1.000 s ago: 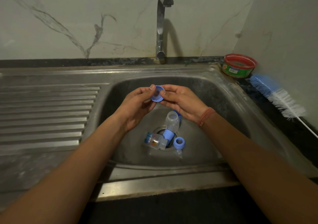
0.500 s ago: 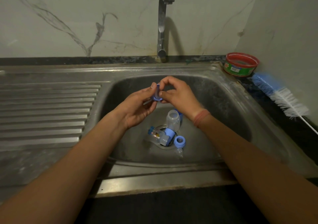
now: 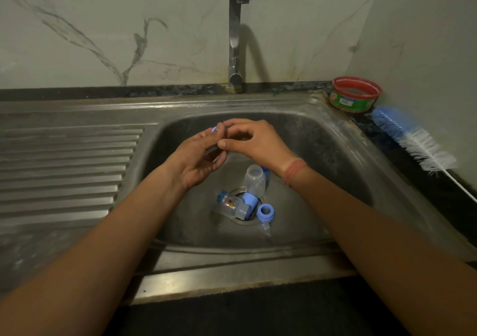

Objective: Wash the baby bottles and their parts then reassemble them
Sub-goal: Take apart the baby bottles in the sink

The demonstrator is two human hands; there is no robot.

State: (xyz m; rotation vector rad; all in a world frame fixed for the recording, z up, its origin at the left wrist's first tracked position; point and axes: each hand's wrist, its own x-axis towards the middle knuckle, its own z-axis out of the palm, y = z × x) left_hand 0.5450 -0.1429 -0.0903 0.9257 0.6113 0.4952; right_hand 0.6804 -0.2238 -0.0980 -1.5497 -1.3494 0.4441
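Between both hands [image 3: 227,149], blue ring [image 3: 214,129].

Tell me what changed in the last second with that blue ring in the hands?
The blue ring, earlier facing the camera, has been turned edge-on and is now mostly hidden between both hands' fingers. The left hand and right hand still hold it together. The bottles in the sink and the brush stayed put.
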